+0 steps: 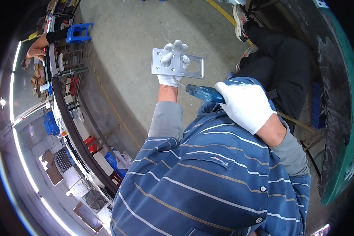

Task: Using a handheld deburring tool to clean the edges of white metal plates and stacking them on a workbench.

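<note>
My left hand (168, 80), in a white glove, is closed on a silver metal plate (156, 63) held up in front of my body. Several small holes dot the plate, and a larger opening takes up its right part. Gloved fingers show over its top edge, on its face and in that opening. My right hand (246, 106), also gloved in white, is wrapped round the blue handle of a deburring tool (204, 93). From the handle a thin bent metal shank runs up to the plate's lower edge; whether its tip touches the metal is hidden.
A long workbench (72, 118) with boxes and bins runs along the left. By its far end stands a blue stool (79, 33), with another person's arm (38, 47) nearby. To the right are a person's dark-trousered legs (283, 59) and a green-edged table (342, 157).
</note>
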`<state>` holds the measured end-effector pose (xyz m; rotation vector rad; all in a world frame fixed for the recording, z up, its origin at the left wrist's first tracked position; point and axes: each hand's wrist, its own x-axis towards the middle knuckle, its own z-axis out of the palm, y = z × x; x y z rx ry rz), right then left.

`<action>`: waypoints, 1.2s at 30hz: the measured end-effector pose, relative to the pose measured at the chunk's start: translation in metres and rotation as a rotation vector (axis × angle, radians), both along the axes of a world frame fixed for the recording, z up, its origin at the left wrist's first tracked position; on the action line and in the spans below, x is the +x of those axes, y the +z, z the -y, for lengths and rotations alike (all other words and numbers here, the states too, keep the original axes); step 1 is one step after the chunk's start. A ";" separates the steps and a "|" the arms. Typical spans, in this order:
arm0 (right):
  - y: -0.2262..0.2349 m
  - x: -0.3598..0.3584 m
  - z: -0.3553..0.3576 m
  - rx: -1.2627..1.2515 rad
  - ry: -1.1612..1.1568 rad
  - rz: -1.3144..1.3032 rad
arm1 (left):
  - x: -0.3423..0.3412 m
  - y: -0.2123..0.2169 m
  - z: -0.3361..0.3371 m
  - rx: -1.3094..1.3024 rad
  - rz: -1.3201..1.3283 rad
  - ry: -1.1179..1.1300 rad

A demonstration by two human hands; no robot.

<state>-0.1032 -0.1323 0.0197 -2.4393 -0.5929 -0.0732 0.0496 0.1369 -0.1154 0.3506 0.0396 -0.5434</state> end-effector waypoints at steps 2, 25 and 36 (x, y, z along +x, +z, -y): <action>0.001 0.000 -0.001 0.002 0.000 0.000 | -0.001 0.000 0.001 0.006 0.019 -0.011; 0.030 0.030 -0.005 -0.100 0.022 -0.340 | -0.012 0.002 0.002 -0.005 0.065 -0.162; 0.025 0.029 0.011 -0.095 -0.053 -0.394 | -0.011 0.004 0.003 -0.148 0.043 -0.156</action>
